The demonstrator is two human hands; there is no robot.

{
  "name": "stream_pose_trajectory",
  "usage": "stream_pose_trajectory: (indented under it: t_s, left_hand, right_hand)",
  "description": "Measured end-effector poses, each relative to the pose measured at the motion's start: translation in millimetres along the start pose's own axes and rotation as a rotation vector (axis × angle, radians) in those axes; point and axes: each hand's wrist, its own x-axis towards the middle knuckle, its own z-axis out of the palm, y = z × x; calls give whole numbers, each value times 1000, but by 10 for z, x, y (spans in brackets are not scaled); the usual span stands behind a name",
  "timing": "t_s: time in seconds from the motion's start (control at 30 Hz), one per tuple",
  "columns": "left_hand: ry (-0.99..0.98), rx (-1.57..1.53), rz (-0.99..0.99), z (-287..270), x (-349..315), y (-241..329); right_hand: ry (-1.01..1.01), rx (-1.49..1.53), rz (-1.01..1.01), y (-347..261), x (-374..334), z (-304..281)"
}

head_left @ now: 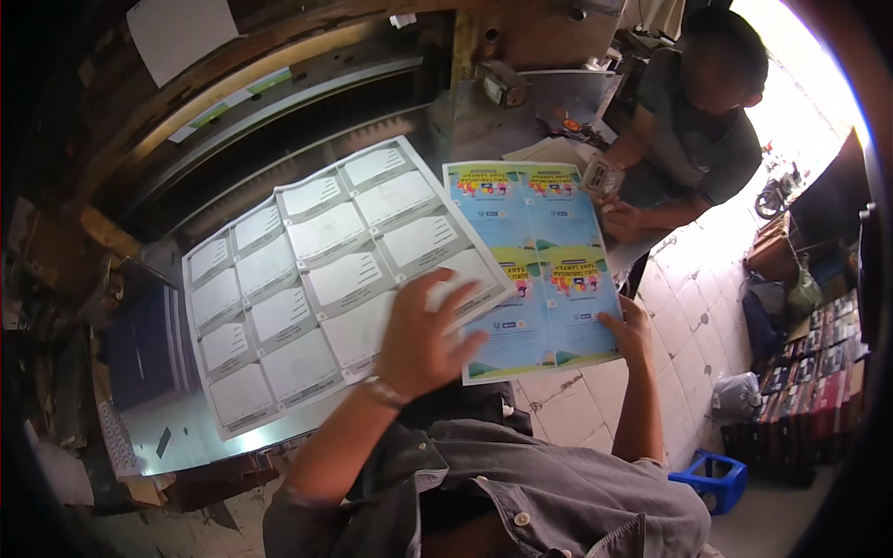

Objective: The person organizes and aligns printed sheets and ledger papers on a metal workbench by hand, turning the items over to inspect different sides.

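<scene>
A large sheet of paper (pixel 326 251) printed with grey and white form panels lies over the metal table. Above its right corner is my left hand (pixel 423 339), its fingers spread and slightly blurred. Whether it touches the paper I cannot tell. My right hand (pixel 634 333) grips the lower right edge of a blue printed sheet (pixel 549 223), thumb on top. That sheet carries several colourful panels with yellow lettering, and its left part passes under the grey-and-white sheet.
Across the table a person (pixel 693 130) holds a small pale object (pixel 603 177). A dark slot of a machine (pixel 307 121) runs behind the metal table (pixel 177 437). A blue plastic stool (pixel 714 479) and stacked dark bundles (pixel 809 381) stand on the tiled floor at the right.
</scene>
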Motion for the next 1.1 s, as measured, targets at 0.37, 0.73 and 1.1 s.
stream_pose_trajectory:
  t_s: [0.37, 0.73, 1.1]
  left_hand:
    - [-155, 199, -170, 351, -104, -184]
    - [-28, 555, -524, -605, -1014, -1539]
    - [159, 391, -749, -799, -309, -2268]
  right_hand:
    - [7, -140, -64, -204, -61, -240]
    - [52, -596, -388, -1098, -368, -1207]
    - [-4, -459, -509, -1834, -1074, -2190]
